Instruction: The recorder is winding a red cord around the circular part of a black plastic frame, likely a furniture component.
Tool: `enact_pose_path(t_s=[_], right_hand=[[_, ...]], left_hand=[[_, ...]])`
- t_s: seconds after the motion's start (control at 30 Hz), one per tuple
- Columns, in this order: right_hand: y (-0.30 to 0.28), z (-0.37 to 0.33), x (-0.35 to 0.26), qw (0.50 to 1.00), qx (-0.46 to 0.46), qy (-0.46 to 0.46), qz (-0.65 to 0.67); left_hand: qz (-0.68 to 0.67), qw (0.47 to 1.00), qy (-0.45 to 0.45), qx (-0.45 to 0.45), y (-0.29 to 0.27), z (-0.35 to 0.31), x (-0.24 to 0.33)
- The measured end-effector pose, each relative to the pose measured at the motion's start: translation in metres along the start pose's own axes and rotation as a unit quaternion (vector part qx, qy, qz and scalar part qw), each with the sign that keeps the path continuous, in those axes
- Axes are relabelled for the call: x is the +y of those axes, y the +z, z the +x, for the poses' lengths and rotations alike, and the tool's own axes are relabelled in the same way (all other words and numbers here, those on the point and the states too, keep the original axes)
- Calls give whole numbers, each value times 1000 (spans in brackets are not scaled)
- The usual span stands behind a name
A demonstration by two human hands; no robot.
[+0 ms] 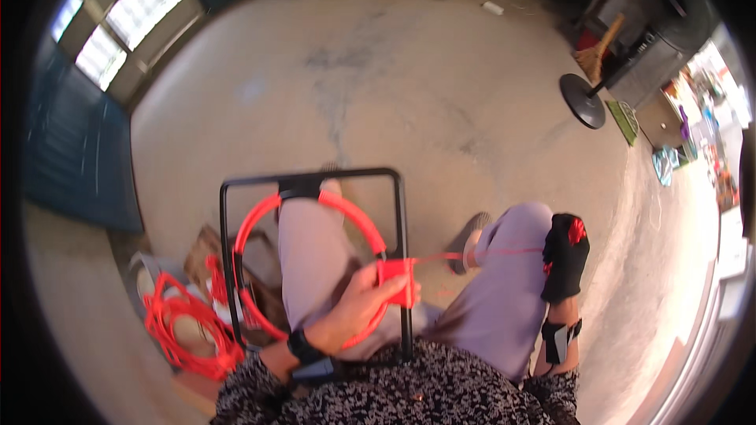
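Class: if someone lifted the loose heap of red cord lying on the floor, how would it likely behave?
The heap of red cord would probably sag and trail, since it lies in slack, irregular loops. It looks thin, so likely light. The overlapping loops may snag or tangle.

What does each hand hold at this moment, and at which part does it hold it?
The left hand pinches the red ring at its wrapped right side. The gloved right hand grips a bundle of red cord, whose strand runs to the ring.
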State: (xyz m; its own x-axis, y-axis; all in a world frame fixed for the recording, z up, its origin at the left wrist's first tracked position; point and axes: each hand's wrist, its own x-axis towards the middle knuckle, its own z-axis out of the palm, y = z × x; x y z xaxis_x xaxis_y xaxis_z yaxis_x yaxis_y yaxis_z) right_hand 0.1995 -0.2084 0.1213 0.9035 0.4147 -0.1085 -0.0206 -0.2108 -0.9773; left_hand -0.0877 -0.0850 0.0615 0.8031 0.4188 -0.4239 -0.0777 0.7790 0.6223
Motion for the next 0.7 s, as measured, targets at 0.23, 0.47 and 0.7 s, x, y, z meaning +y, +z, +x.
enact_pose_path(t_s=[0.23, 0.47, 0.7], right_hand=[[-11, -18, 4, 995, 86, 50, -9], [-13, -71, -13, 981, 163, 93, -44], [-14, -118, -28, 968, 227, 103, -38]], left_hand=[[24, 999, -28, 15, -2, 22, 10], [29, 994, -106, -7, 0, 26, 27], [64, 981, -169, -65, 6, 20, 53]])
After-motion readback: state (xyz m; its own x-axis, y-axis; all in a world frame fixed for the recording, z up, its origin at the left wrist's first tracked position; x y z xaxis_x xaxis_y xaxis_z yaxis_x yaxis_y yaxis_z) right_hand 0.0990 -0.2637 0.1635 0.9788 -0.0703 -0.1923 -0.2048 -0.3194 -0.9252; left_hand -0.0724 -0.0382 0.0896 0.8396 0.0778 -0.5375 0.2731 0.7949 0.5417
